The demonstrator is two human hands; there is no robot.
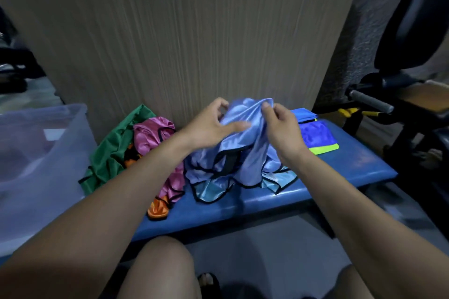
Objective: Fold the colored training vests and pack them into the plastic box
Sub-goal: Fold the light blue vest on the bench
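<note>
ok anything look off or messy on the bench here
Nothing damaged. The orange vest hangs over the front edge of the blue bench, partly under the pink vest, and could slip off. Both hands hold the crumpled light blue vest.

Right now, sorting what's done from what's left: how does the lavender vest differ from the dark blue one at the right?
The lavender vest is crumpled and lifted, pinched by the left hand and right hand; the dark blue vest lies folded flat, untouched. Lavender is pale, the other deep blue. Both are over the blue bench.
</note>
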